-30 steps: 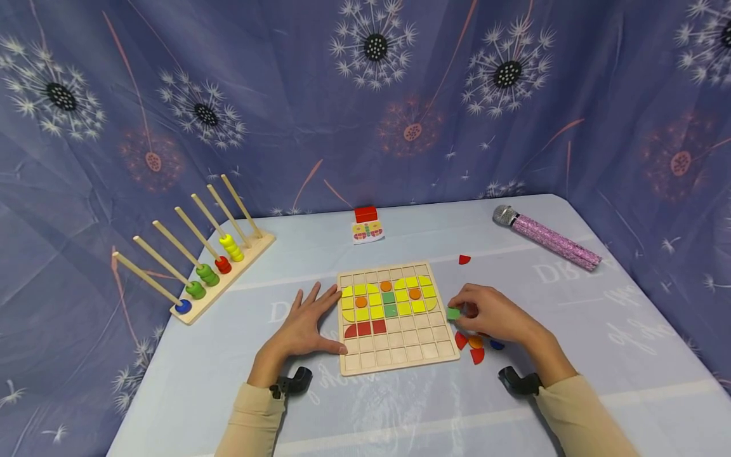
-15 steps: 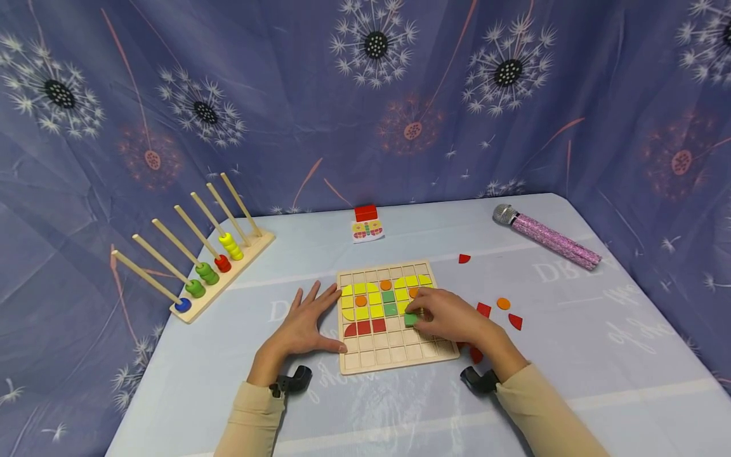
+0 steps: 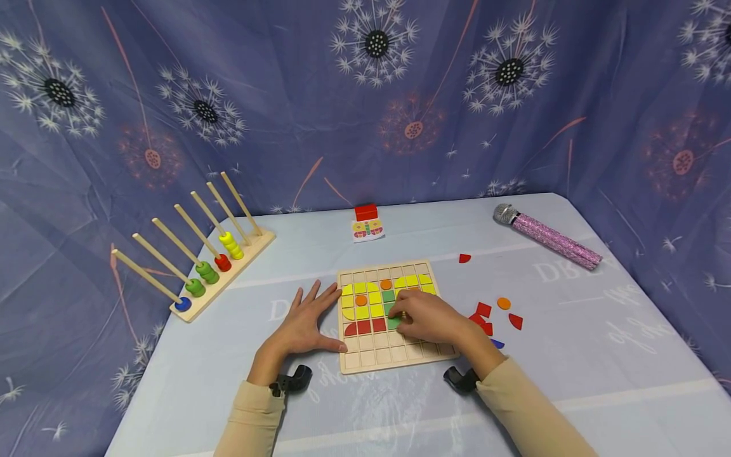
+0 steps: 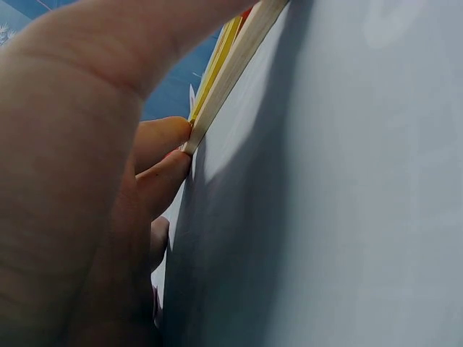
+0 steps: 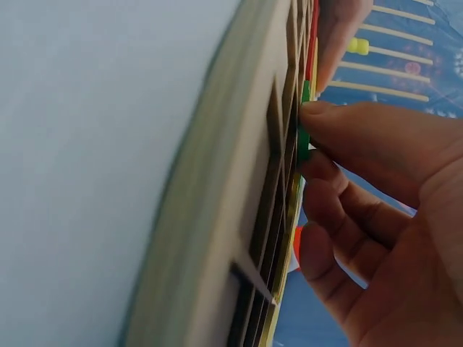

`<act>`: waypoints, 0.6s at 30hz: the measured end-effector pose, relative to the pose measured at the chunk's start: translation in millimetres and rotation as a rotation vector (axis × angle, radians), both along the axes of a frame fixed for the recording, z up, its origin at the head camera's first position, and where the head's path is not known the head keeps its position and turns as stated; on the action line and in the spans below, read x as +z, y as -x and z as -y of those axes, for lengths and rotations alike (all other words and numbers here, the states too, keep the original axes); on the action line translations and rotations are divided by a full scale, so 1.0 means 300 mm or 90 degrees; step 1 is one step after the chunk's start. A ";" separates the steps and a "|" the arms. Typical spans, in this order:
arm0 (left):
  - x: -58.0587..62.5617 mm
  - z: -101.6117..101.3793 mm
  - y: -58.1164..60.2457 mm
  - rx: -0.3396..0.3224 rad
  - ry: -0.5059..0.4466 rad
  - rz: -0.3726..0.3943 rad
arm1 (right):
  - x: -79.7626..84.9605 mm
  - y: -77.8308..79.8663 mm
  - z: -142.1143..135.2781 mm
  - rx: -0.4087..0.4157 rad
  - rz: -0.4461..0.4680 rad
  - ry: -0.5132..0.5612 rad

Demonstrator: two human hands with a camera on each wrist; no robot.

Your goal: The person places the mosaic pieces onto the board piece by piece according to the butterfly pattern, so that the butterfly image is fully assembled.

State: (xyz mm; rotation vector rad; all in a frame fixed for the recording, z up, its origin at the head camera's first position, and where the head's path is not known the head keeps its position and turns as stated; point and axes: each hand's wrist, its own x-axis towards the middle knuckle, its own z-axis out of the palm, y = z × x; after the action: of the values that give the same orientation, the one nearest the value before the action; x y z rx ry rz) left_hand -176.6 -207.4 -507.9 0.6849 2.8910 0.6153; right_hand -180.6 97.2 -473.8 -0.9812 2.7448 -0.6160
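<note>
A wooden grid board [image 3: 371, 363] lies on the table with yellow tiles, orange discs, green squares and a row of red tiles [image 3: 363, 328] set in its cells. My right hand [image 3: 432, 318] reaches over the board's right half and pinches a green square tile [image 3: 393, 324] at the cell below the other green squares, right of the red row. In the right wrist view, thumb and fingertips meet the green tile's edges [image 5: 304, 137]. My left hand [image 3: 305, 325] rests along the board's left edge, fingers spread, thumb and fingertips touching the rim. The right hand hides several cells.
Loose red pieces [image 3: 483, 310], an orange disc [image 3: 504, 303] and a blue piece [image 3: 497, 343] lie right of the board. A red quarter piece [image 3: 465, 258] lies farther back. A pattern card [image 3: 368, 230], a peg abacus [image 3: 223, 276] and a pink microphone [image 3: 554, 241] stand around.
My right hand has carried the green tile from beyond the board's right edge leftward to the cell by the red row. The left hand has stayed at the board's left edge.
</note>
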 end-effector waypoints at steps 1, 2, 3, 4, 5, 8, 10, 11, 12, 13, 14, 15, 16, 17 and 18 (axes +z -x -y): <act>-0.001 0.000 0.000 0.001 0.001 -0.001 | 0.000 -0.001 0.003 0.000 0.000 -0.001; -0.002 0.001 0.000 0.001 0.001 -0.002 | -0.001 -0.001 0.006 0.001 -0.001 -0.002; -0.003 0.002 0.000 0.001 0.002 -0.004 | -0.001 -0.001 0.008 0.001 -0.001 -0.002; -0.004 0.003 -0.001 0.002 0.004 -0.005 | -0.001 -0.001 0.009 0.000 -0.001 -0.002; -0.005 0.003 -0.001 0.002 0.003 -0.005 | -0.001 -0.002 0.008 -0.002 0.000 -0.001; -0.005 0.004 -0.002 -0.001 -0.001 -0.007 | 0.002 -0.003 -0.001 -0.019 0.013 0.008; -0.003 0.003 -0.002 -0.002 -0.002 -0.005 | 0.006 -0.001 -0.017 -0.035 0.018 0.015; -0.002 0.003 -0.001 -0.001 -0.002 -0.003 | 0.009 0.000 -0.028 -0.046 0.021 0.019; -0.002 0.003 -0.001 -0.002 -0.002 -0.003 | 0.013 0.000 -0.041 -0.055 0.025 0.023; -0.001 0.003 0.000 -0.002 -0.001 -0.002 | 0.017 0.000 -0.057 -0.065 0.028 0.025; 0.000 0.003 0.000 -0.001 0.000 0.001 | 0.021 0.000 -0.074 -0.072 0.031 0.029; 0.001 0.002 0.000 -0.001 0.000 0.004 | 0.024 0.001 -0.094 -0.076 0.032 0.033; 0.001 0.002 0.001 -0.001 0.001 0.005 | 0.028 -0.001 -0.115 -0.080 0.038 0.040; 0.002 0.002 0.001 -0.002 0.002 0.006 | 0.031 -0.003 -0.137 -0.087 0.044 0.043; 0.003 0.002 0.001 -0.003 0.002 0.007 | 0.034 -0.005 -0.160 -0.090 0.049 0.050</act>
State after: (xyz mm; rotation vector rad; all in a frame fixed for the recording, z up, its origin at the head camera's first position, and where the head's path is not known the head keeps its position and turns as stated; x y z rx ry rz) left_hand -176.8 -207.8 -507.1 0.6853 2.8793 0.6126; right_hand -179.1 145.1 -463.7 -0.7664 2.7577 -0.7720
